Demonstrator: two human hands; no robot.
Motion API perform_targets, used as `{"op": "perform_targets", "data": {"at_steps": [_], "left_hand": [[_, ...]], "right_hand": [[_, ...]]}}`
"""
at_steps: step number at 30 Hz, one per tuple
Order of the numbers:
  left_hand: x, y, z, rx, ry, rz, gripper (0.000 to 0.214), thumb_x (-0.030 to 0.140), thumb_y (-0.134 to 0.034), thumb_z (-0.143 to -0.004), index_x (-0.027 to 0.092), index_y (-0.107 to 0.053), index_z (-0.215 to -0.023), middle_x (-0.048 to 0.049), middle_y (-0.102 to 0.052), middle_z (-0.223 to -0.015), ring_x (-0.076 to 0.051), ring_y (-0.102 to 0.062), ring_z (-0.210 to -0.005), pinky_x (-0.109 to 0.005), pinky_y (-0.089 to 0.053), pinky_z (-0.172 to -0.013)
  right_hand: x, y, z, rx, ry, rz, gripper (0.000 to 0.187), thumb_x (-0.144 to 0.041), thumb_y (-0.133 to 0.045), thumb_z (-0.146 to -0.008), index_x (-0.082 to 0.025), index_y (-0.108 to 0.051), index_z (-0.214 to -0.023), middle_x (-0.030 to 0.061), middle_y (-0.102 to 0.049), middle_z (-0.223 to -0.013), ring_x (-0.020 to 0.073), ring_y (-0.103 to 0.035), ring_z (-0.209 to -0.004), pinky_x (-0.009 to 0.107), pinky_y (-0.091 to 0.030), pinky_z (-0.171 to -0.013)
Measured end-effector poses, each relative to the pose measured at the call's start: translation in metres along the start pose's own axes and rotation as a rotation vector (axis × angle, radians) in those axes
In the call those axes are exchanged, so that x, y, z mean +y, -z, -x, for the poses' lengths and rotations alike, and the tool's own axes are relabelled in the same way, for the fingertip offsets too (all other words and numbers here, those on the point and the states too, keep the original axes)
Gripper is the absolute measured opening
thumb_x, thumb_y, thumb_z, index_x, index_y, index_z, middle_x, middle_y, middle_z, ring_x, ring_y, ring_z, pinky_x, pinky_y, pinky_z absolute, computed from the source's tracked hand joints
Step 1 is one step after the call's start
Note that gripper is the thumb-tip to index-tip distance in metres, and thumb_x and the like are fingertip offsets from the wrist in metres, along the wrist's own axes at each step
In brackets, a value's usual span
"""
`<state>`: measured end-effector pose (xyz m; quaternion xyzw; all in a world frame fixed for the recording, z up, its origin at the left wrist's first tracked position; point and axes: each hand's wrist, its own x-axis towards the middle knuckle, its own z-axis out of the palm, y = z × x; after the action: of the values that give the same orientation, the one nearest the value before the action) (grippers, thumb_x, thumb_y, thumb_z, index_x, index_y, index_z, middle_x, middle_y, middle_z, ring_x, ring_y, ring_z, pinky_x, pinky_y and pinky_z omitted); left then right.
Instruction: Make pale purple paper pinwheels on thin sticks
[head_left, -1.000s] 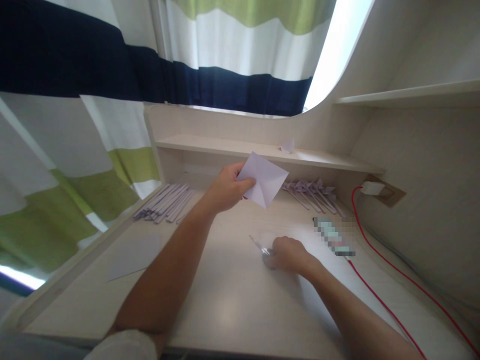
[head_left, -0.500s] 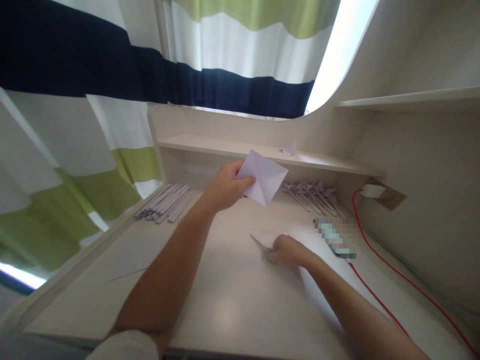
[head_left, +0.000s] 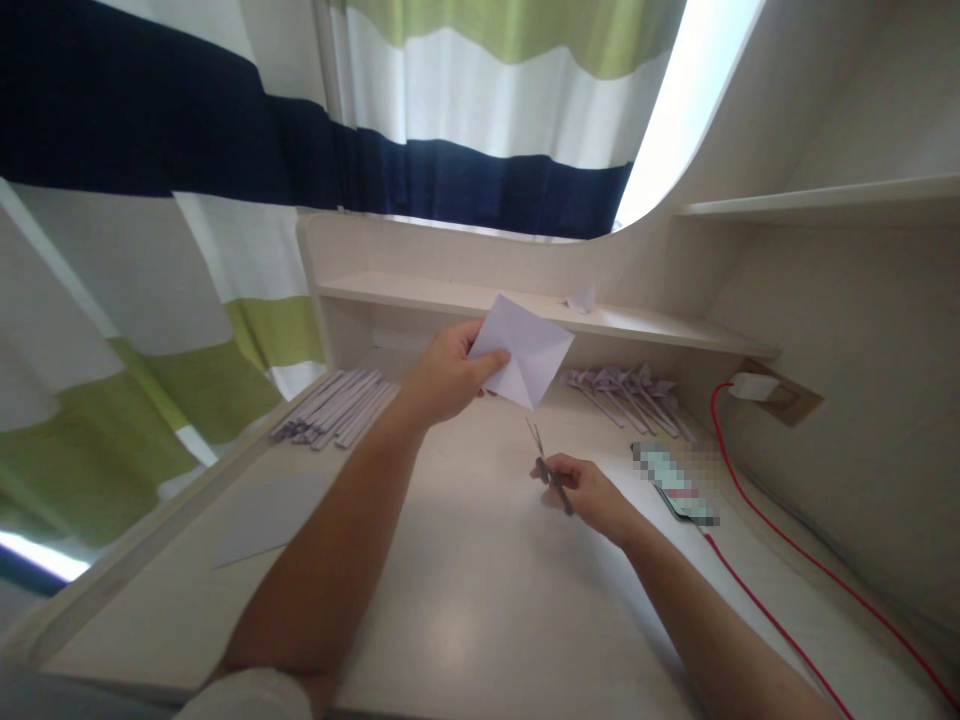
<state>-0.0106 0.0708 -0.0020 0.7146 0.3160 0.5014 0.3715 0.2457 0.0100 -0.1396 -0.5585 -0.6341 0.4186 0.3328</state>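
Note:
A creased square of white paper (head_left: 529, 350) is pinched at its left side by my left hand (head_left: 457, 370), thumb on top, held above the desk. My right hand (head_left: 581, 487) grips a pair of scissors (head_left: 553, 482) by the handles, just over the desk. The blades stand slightly apart and point up toward the paper's lowest corner, without touching it.
Rolled paper sticks (head_left: 337, 407) lie at the back left, near a flat paper sheet (head_left: 266, 518). Several paper pinwheels (head_left: 630, 392) rest back right. A phone (head_left: 675, 485) with a red cable (head_left: 780, 625) lies at right. A folded paper piece (head_left: 581, 298) sits on the shelf (head_left: 465, 298).
The scissors have turned from pointing left to pointing up toward the paper, their blades now parted. My left hand and the paper have hardly moved.

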Motion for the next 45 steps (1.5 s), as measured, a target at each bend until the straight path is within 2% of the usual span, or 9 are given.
{"op": "perform_targets", "data": {"at_steps": [3,8,15,19,23,29,36,40,45], "left_hand": [[-0.001,-0.004,-0.001,-0.011,0.000,0.026,0.027,0.032,-0.070,-0.086,0.013,-0.074,-0.104,-0.0050,-0.072,-0.078,-0.014,-0.065,-0.059,-0.022,-0.053,-0.048],[0.005,-0.006,0.000,0.006,-0.028,0.052,0.025,0.035,-0.070,-0.089,0.014,-0.072,-0.104,-0.0024,-0.068,-0.073,-0.013,-0.061,-0.054,-0.021,-0.051,-0.044],[0.018,0.005,0.006,0.083,-0.059,0.150,0.019,0.032,-0.069,-0.088,0.016,-0.066,-0.098,-0.0011,-0.069,-0.071,-0.013,-0.064,-0.056,-0.021,-0.051,-0.047],[0.024,0.012,0.011,0.140,-0.041,0.177,0.026,0.036,-0.072,-0.087,0.015,-0.068,-0.102,-0.0032,-0.072,-0.076,-0.015,-0.067,-0.059,-0.022,-0.054,-0.050],[0.027,0.013,0.013,0.161,-0.035,0.203,0.029,0.038,-0.074,-0.086,0.015,-0.069,-0.101,-0.0042,-0.074,-0.076,-0.016,-0.069,-0.059,-0.023,-0.055,-0.050],[0.026,0.007,0.013,0.193,-0.046,0.209,0.033,0.042,-0.078,-0.085,0.015,-0.071,-0.102,-0.0046,-0.074,-0.078,-0.017,-0.069,-0.060,-0.025,-0.057,-0.050],[0.034,0.000,0.015,0.308,-0.040,0.088,0.026,0.037,-0.077,-0.080,0.014,-0.075,-0.093,-0.0025,-0.073,-0.077,-0.017,-0.067,-0.067,-0.021,-0.051,-0.052],[0.033,-0.001,0.015,0.353,-0.091,0.060,0.023,0.036,-0.075,-0.084,0.015,-0.075,-0.093,-0.0012,-0.070,-0.073,-0.015,-0.064,-0.061,-0.020,-0.048,-0.049],[0.030,-0.003,0.016,0.361,-0.128,0.085,0.028,0.042,-0.078,-0.086,0.016,-0.073,-0.095,-0.0008,-0.070,-0.071,-0.015,-0.065,-0.058,-0.020,-0.052,-0.045]], "right_hand": [[0.000,-0.001,0.001,0.048,0.018,-0.085,0.039,-0.038,-0.079,-0.066,-0.017,-0.074,-0.098,0.0050,-0.073,-0.089,0.0189,-0.065,-0.078,0.031,-0.050,-0.073],[-0.022,0.001,0.003,0.114,0.075,-0.136,0.031,-0.047,-0.077,-0.071,-0.019,-0.064,-0.076,-0.0018,-0.059,-0.065,0.0129,-0.047,-0.059,0.028,-0.037,-0.058],[-0.081,0.020,0.003,0.080,0.194,-0.043,0.037,-0.054,-0.082,-0.076,-0.019,-0.076,-0.084,-0.0009,-0.061,-0.071,0.0138,-0.045,-0.065,0.028,-0.034,-0.059],[-0.100,0.030,-0.002,0.042,0.268,-0.005,0.042,-0.059,-0.081,-0.079,-0.019,-0.070,-0.077,-0.0031,-0.052,-0.067,0.0125,-0.040,-0.062,0.028,-0.031,-0.058],[-0.103,0.030,-0.001,-0.023,0.237,0.069,0.043,-0.060,-0.080,-0.080,-0.019,-0.067,-0.074,-0.0031,-0.051,-0.066,0.0131,-0.042,-0.062,0.028,-0.031,-0.058],[-0.098,0.032,0.007,0.014,0.263,0.300,0.032,-0.051,-0.081,-0.080,-0.021,-0.071,-0.075,-0.0002,-0.063,-0.071,0.0182,-0.055,-0.073,0.031,-0.042,-0.070],[-0.103,0.035,0.017,0.052,0.305,0.324,0.026,-0.049,-0.083,-0.080,-0.024,-0.080,-0.087,0.0031,-0.077,-0.087,0.0231,-0.067,-0.085,0.034,-0.049,-0.081],[-0.103,0.032,0.018,0.089,0.319,0.296,0.028,-0.051,-0.084,-0.079,-0.023,-0.078,-0.083,0.0020,-0.073,-0.079,0.0213,-0.064,-0.078,0.033,-0.047,-0.075],[-0.106,0.026,0.019,0.009,0.298,0.261,0.035,-0.055,-0.083,-0.082,-0.022,-0.073,-0.076,0.0000,-0.066,-0.072,0.0183,-0.057,-0.074,0.033,-0.044,-0.073]]}}
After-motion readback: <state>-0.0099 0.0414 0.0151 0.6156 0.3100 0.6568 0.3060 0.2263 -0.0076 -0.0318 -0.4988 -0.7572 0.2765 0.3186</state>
